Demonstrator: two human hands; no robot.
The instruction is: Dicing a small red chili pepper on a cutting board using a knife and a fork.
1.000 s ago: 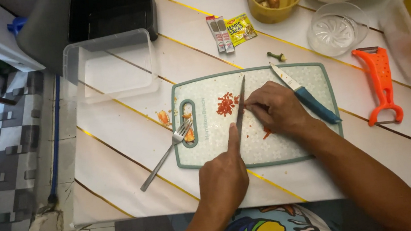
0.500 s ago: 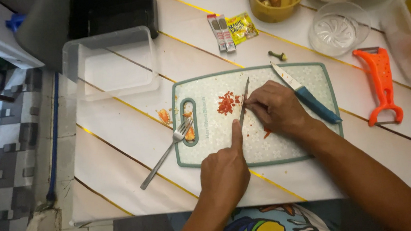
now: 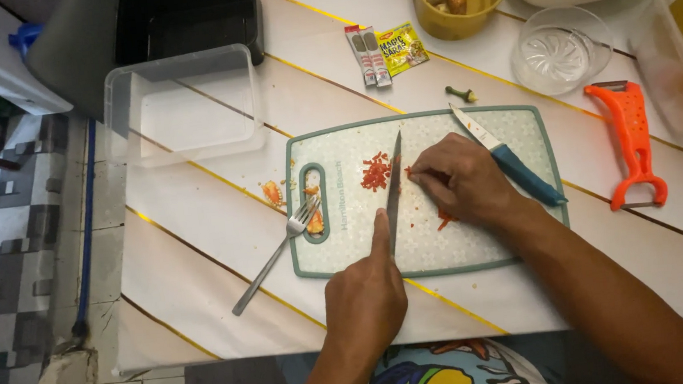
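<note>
Hands are working together over a pale rectangular plastic cutting board with a teal rim (image 3: 477,238), which is lying near the front edge of the white table with thin gold stripes (image 3: 213,228). The left hand (image 3: 365,301) is gripping the handle of a long-bladed kitchen knife (image 3: 393,191), fingers wrapped tight around it and the index finger stretching along the spine, with the blade pointing toward the far edge of the board. The right hand (image 3: 462,180) is resting just beside the blade, fingers curled narrowly and pinching a small red piece against the board; what exactly it is cannot be made out. On the other side of the blade, a little heap of finely chopped red bits (image 3: 375,172) is sitting on the board. A second knife with a blue handle (image 3: 511,167) is lying across the board's far right corner, partly behind the right hand. A metal fork (image 3: 274,255) is leaning over the board's left edge by its handle slot. An orange plastic peeler (image 3: 632,142) is lying toward the right edge of the table, well apart from the hands.
</note>
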